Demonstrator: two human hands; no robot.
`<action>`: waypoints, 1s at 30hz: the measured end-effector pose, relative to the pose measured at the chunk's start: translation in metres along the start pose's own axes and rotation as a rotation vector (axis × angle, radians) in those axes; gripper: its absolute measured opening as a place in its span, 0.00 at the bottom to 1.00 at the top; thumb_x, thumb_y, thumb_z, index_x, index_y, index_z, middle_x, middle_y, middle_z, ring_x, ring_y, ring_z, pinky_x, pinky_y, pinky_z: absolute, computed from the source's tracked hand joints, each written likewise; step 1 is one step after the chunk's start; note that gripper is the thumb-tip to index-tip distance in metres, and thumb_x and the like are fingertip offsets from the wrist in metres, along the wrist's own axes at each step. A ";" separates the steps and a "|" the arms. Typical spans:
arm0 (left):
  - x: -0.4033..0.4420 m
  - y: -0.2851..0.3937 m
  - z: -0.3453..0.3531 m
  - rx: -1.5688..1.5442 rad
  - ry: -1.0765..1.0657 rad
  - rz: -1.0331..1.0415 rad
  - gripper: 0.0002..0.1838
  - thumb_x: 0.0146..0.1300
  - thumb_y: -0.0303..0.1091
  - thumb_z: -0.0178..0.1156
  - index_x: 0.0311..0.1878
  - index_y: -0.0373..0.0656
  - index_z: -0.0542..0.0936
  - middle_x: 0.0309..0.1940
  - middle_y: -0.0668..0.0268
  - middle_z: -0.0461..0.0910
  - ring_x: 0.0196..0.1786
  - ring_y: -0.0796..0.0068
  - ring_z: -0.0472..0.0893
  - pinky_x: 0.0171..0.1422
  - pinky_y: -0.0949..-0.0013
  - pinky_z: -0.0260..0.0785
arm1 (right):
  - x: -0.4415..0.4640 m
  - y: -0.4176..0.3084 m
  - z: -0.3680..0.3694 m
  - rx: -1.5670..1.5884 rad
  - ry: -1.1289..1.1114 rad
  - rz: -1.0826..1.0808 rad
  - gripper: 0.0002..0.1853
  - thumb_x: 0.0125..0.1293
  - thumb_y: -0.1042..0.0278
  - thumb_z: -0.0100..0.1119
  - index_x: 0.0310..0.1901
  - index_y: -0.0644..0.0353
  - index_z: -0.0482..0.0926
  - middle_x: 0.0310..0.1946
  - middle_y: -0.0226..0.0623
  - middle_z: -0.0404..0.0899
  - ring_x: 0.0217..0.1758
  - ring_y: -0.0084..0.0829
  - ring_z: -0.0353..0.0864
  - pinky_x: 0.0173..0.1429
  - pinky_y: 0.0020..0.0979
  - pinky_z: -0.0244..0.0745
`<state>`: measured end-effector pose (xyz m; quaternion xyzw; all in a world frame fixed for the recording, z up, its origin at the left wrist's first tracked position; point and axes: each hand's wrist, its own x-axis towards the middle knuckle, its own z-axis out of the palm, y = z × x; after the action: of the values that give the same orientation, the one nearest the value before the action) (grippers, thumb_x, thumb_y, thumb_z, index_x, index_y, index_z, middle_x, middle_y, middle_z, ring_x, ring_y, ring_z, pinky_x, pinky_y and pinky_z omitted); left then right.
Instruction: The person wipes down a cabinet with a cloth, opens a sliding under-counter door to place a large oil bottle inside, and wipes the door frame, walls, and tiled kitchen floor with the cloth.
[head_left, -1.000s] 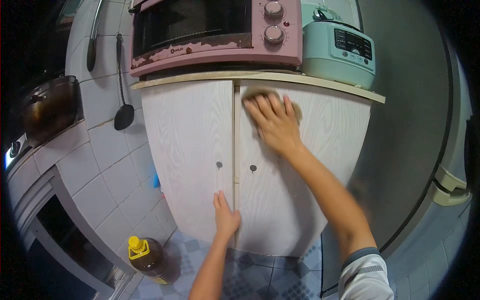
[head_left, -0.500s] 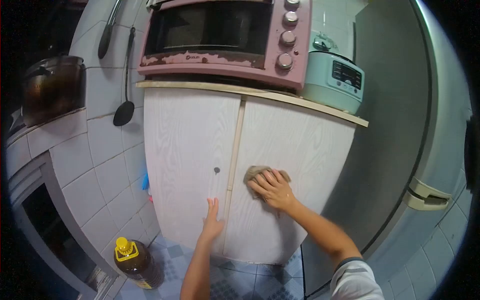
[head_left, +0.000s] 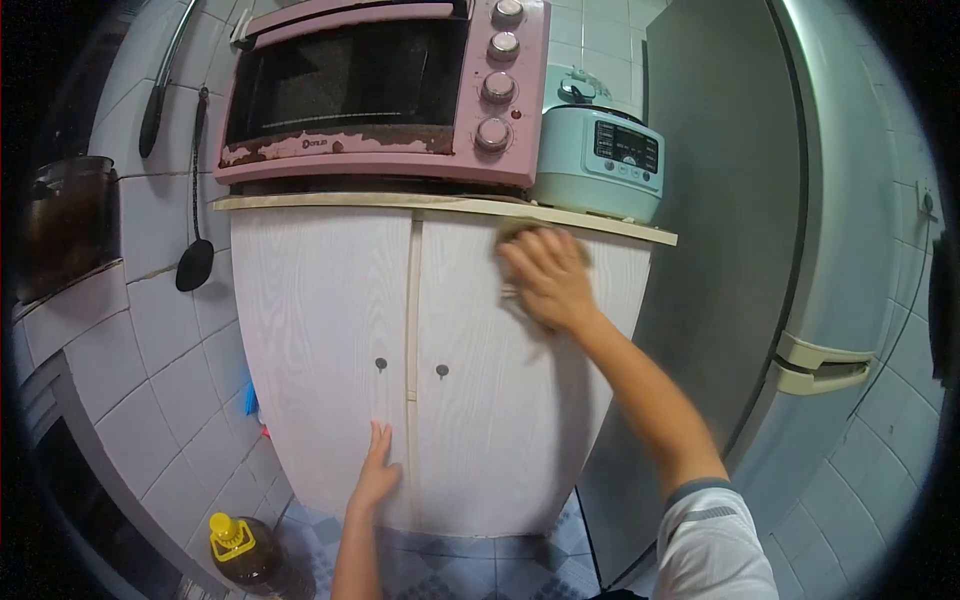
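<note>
My right hand (head_left: 550, 278) presses a brownish cloth (head_left: 518, 229) against the upper part of the right cabinet door (head_left: 480, 440), just under the countertop edge. Its fingers lie over the cloth, and both are slightly blurred. Low on the left cabinet door (head_left: 310, 320), my left hand (head_left: 377, 468) rests with its fingers stretched upward, holding nothing. Both doors are white with a wood-grain pattern, and each has a small dark round fitting near the middle gap.
A pink oven (head_left: 350, 100) with peeling paint and a mint-green rice cooker (head_left: 600, 165) stand on the countertop (head_left: 340, 200). To the right rises a grey refrigerator (head_left: 720, 200). A yellow-capped bottle (head_left: 245, 555) stands on the floor at left. Black utensils, including a ladle (head_left: 195, 265), hang on the tiled wall.
My right hand has slid the cloth up the right door, from its middle to near the top, uncovering the dark fitting. My left hand stays on the left door while the view has shifted.
</note>
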<state>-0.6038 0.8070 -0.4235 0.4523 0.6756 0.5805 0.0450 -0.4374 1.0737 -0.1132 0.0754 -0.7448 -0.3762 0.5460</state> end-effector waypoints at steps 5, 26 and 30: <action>0.000 0.000 -0.001 -0.035 -0.018 0.041 0.40 0.49 0.17 0.54 0.70 0.37 0.59 0.75 0.47 0.31 0.78 0.55 0.37 0.77 0.65 0.40 | -0.129 -0.003 -0.035 -0.147 -0.002 0.541 0.29 0.61 0.64 0.51 0.66 0.54 0.65 0.61 0.50 0.63 0.68 0.54 0.56 0.72 0.56 0.47; -0.005 0.003 0.009 0.033 0.061 -0.039 0.28 0.51 0.22 0.54 0.60 0.37 0.74 0.74 0.42 0.37 0.77 0.52 0.42 0.76 0.63 0.47 | -0.076 0.023 -0.052 -0.144 -0.023 0.491 0.31 0.57 0.70 0.55 0.65 0.57 0.64 0.62 0.44 0.62 0.66 0.49 0.57 0.70 0.51 0.50; -0.014 0.002 0.001 0.042 0.030 -0.157 0.27 0.53 0.23 0.55 0.60 0.38 0.75 0.71 0.43 0.53 0.74 0.52 0.55 0.74 0.62 0.51 | -0.080 -0.022 -0.017 -0.189 0.002 0.593 0.32 0.56 0.68 0.56 0.65 0.54 0.65 0.62 0.43 0.63 0.66 0.49 0.55 0.71 0.54 0.47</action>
<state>-0.5940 0.7988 -0.4289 0.3900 0.7215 0.5677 0.0708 -0.3977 1.0922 -0.1853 -0.1958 -0.6956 -0.2679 0.6372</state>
